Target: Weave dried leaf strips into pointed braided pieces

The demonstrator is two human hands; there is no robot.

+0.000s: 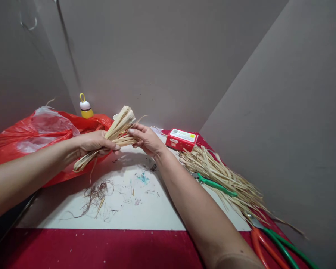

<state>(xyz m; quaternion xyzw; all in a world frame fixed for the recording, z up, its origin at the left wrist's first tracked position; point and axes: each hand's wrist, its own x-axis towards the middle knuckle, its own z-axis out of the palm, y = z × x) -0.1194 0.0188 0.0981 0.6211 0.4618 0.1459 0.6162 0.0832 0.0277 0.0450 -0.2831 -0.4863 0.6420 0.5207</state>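
- While our left hand [99, 144] closes around the lower part of a fanned bundle of flat, straw-coloured dried strips [119, 129], our right hand [147, 139] pinches some of its strips on the other side.
- We hold this bundle tilted above the far left part of a white rectangular board [145, 215], its broad end up and its folded end low by our left wrist.
- Beneath our forearms, the board lies on a dark red cloth [100, 248].
- On the board we see a tangle of thin brown fibres [98, 194] and small blue-green scraps [142, 178].
- To our left sits a crumpled red plastic bag [14, 140] with whitish patches; behind it stands a yellow bottle with a white cap and a yellow loop [86, 112].
- Past our right hand is a red box [182, 140] with a white label on top; we make out a square code, a yellow patch and green print, while pale characters mark its front, all too small for us to read.
- Beside that box spreads a heap of long dried strips [226, 177], with a green-handled cutting tool [217, 185] lying against it.
- Nearer us, at lower right, are orange-red handles [266, 246] and green handles [284, 246].
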